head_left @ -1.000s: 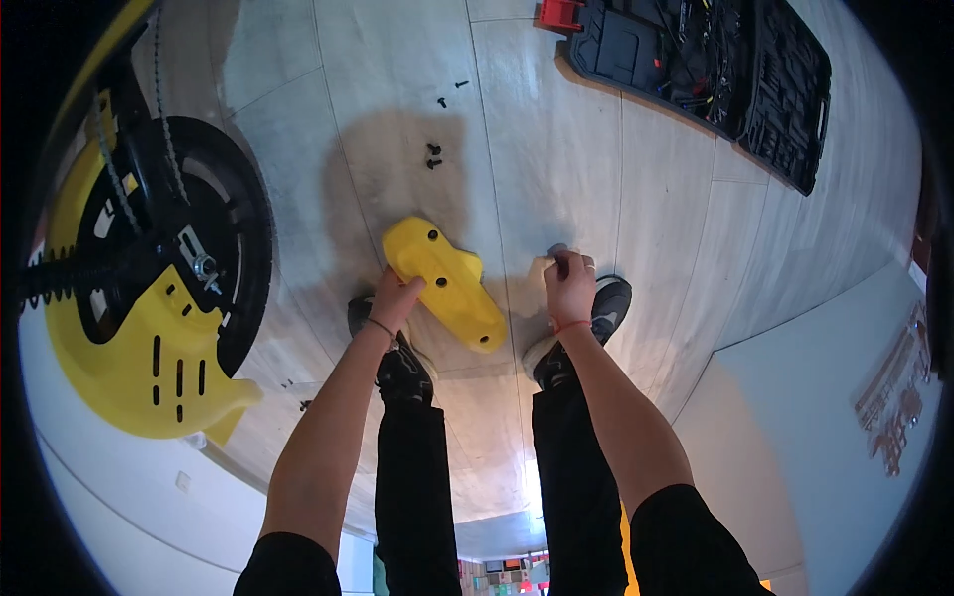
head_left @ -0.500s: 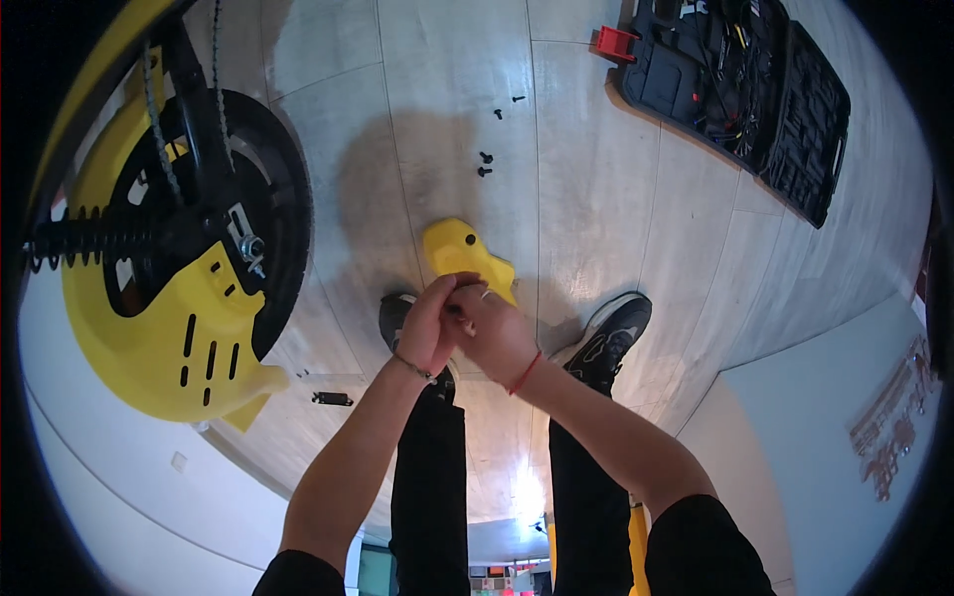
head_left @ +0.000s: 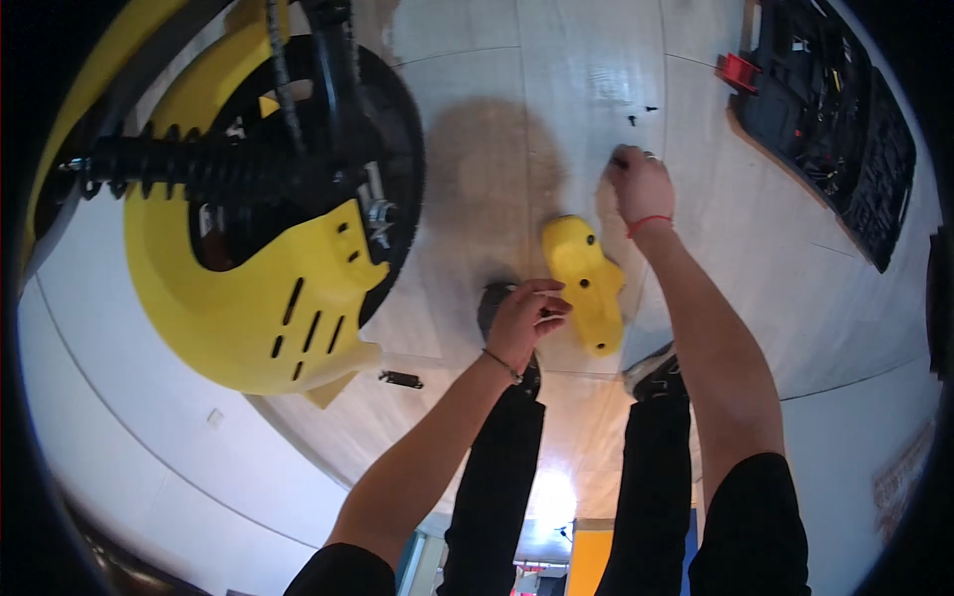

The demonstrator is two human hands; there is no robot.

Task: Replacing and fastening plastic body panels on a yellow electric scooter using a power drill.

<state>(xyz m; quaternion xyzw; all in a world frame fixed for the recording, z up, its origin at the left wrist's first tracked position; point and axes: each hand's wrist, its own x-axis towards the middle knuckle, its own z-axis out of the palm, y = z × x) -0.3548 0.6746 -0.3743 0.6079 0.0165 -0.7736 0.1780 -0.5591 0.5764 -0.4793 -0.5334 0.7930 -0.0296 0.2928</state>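
On the floor between my feet lies a yellow plastic cover (head_left: 584,281) with several dark holes. My left hand (head_left: 527,320) hovers just left of it, fingers loosely bent and apart, with nothing visible in them. My right hand (head_left: 643,187) reaches down to the floor beyond the cover. Its fingertips are pinched at a small black screw (head_left: 620,161), partly hidden by the fingers. Two more small black screws (head_left: 632,120) lie on the floor just past this hand.
At left stands a yellow-and-black wheel assembly (head_left: 238,338) with a coil spring shock (head_left: 189,167) and chain. A small black part (head_left: 401,379) lies near it. At the far right is an open black tool case (head_left: 810,109) with a red latch (head_left: 738,73).
My hands have parted from over the cover. The right has gone forward and right to the screws on the floor; the left stays near the cover. The view has shifted leftward.
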